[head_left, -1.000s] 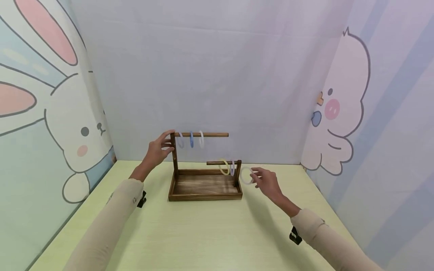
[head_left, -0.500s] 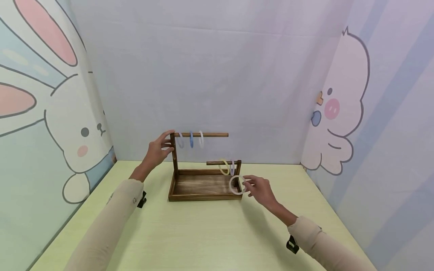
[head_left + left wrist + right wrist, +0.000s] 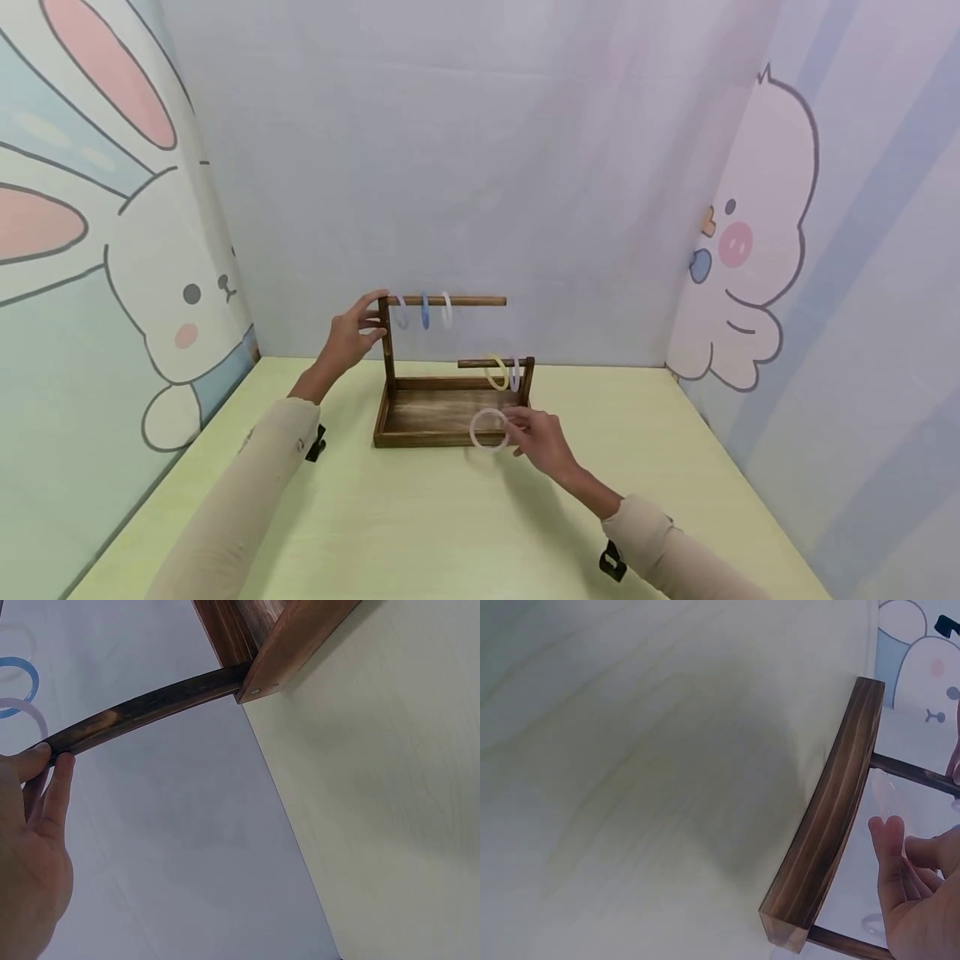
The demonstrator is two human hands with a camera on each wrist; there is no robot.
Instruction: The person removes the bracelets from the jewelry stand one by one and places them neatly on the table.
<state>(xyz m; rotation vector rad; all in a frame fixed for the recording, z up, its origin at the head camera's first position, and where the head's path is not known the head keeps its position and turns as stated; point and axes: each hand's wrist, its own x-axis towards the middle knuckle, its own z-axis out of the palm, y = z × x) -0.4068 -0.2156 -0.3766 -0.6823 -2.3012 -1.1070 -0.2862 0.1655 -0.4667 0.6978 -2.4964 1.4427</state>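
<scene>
At the left end of a dark wooden two-bar bangle stand (image 3: 427,440), my left hand (image 3: 347,337) grips the top of the tall post (image 3: 150,709). My right hand (image 3: 546,442) pinches a pale see-through bangle (image 3: 472,430) by its right side, in front of the tray's right part. On the upper bar (image 3: 480,301) hang a pale lavender bangle (image 3: 402,313), a blue bangle (image 3: 425,311) and a white bangle (image 3: 447,311). The lower bar (image 3: 470,363) carries a yellow bangle (image 3: 502,372) and a light purple bangle (image 3: 515,376). In the right wrist view the held bangle shows only faintly.
The stand rests on a pale yellow-green table (image 3: 420,517). A plain grey-white cloth (image 3: 585,208) hangs close behind. Side walls carry a rabbit drawing (image 3: 172,283) on the left and a chick drawing (image 3: 757,217) on the right.
My right hand has carried the pale bangle left and down, from beside the short right post to the front of the tray. My left hand stays on the tall post.
</scene>
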